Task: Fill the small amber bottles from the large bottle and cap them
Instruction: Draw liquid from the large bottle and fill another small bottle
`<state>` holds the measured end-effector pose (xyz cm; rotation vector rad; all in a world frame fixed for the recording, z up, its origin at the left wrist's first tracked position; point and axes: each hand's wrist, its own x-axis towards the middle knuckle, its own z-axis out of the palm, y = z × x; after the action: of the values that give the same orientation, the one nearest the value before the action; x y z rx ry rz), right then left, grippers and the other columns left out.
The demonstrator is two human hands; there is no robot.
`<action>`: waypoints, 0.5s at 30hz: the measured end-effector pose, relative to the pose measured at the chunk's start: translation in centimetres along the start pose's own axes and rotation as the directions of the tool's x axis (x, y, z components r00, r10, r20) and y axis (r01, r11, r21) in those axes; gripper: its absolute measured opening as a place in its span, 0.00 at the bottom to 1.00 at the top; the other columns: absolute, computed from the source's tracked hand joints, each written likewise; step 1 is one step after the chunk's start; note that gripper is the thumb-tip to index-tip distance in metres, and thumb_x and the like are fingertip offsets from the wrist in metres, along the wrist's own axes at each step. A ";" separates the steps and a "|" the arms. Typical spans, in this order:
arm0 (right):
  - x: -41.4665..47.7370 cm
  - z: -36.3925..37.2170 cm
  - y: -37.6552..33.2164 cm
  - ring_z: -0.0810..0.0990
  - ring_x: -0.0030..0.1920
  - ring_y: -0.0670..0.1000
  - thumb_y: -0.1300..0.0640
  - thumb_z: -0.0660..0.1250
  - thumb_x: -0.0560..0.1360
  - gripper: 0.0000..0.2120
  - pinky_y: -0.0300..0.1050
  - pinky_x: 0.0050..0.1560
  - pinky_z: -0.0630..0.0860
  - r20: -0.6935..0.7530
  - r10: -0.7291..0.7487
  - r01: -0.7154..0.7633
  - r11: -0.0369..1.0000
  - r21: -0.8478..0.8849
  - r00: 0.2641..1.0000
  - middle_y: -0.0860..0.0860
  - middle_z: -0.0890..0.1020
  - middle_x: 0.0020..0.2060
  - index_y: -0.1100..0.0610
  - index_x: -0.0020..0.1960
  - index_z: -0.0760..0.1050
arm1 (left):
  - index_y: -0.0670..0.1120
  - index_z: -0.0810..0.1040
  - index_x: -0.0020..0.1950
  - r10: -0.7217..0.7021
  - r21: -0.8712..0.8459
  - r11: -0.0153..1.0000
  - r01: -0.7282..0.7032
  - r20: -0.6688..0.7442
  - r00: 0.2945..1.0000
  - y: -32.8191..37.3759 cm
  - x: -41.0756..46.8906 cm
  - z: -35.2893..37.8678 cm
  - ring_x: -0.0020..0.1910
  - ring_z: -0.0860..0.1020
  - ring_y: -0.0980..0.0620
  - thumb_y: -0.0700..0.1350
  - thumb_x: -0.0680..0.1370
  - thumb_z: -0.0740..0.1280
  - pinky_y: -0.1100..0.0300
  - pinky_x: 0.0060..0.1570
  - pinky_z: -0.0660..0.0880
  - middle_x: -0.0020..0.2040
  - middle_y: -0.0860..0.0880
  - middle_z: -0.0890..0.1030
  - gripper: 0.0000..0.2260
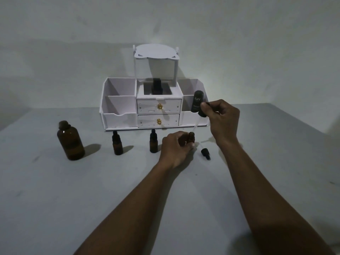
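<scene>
The fingers (184,139) of the left hand (174,150) are curled round a small amber bottle (191,136), holding it upright on the bench (55,199). Only its uncapped neck shows above the knuckles. Up and to the right of them, the right hand (223,116) pinches the black top of a dropper (203,113) between thumb and forefinger, with its other fingers loosely curled behind. The dropper's clear glass tube slants down and left from that pinch, and its tip is close over the mouth of the held bottle (whether it touches the rim I cannot tell).

Just right of the left fingers, and below the right hand, a loose black dropper cap (205,153) lies on its side on the bench. Just left of the left fingers stands a capped small bottle (153,142), and further left a second capped bottle (117,144), both upright. Well beyond those to the left, the large amber bottle (70,142) stands upright with a brown top on it.

Right behind the right fingers is a dark bottle marked "Kahf" (196,100), at the right side of a white organiser (110,116). Whether it sits inside a compartment I cannot tell. The organiser stands beyond both hands, with two small drawers bearing gold knobs. Another dark bottle (157,88) stands in its middle top compartment.
</scene>
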<state>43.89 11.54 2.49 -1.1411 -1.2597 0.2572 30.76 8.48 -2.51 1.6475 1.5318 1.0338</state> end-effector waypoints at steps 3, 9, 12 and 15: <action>0.0 -0.1 0.0 0.80 0.36 0.37 0.57 0.75 0.73 0.03 0.26 0.42 0.74 0.002 -0.010 0.010 1.000 -0.007 1.000 0.45 0.83 0.35 0.57 0.44 0.84 | 0.45 0.79 0.69 0.008 0.023 1.000 -0.008 0.001 1.000 0.0 0.1 0.1 0.66 0.78 0.47 0.46 0.77 0.75 0.51 0.70 0.72 0.66 0.47 0.81 0.21; -0.2 -0.1 -0.3 0.83 0.37 0.43 0.57 0.75 0.73 0.05 0.33 0.44 0.77 0.012 -0.033 0.033 0.999 -0.007 0.999 0.51 0.86 0.38 0.59 0.44 0.84 | 0.45 0.79 0.68 0.011 0.051 0.999 -0.011 -0.003 1.000 -0.2 0.3 0.1 0.66 0.78 0.47 0.46 0.77 0.74 0.54 0.68 0.71 0.66 0.47 0.81 0.19; -0.3 -0.1 -0.3 0.85 0.38 0.46 0.55 0.75 0.73 0.05 0.41 0.46 0.81 0.027 -0.052 0.052 0.999 -0.012 0.998 0.49 0.86 0.37 0.58 0.44 0.84 | 0.45 0.79 0.69 -0.006 0.042 0.999 0.006 -0.003 1.000 -0.1 0.1 0.1 0.66 0.77 0.48 0.46 0.78 0.74 0.58 0.65 0.70 0.66 0.47 0.81 0.19; -0.8 0.2 -0.4 0.86 0.39 0.46 0.54 0.75 0.73 0.06 0.45 0.47 0.83 0.029 -0.077 0.078 0.997 -0.013 0.997 0.48 0.86 0.38 0.56 0.47 0.84 | 0.45 0.77 0.71 -0.002 0.017 1.000 0.002 -0.005 1.000 0.0 0.0 0.2 0.66 0.77 0.48 0.47 0.78 0.74 0.59 0.64 0.71 0.68 0.47 0.80 0.22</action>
<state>43.30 10.87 2.33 -1.1012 -1.3300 0.2075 30.89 8.48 -2.63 1.6555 1.5489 1.0273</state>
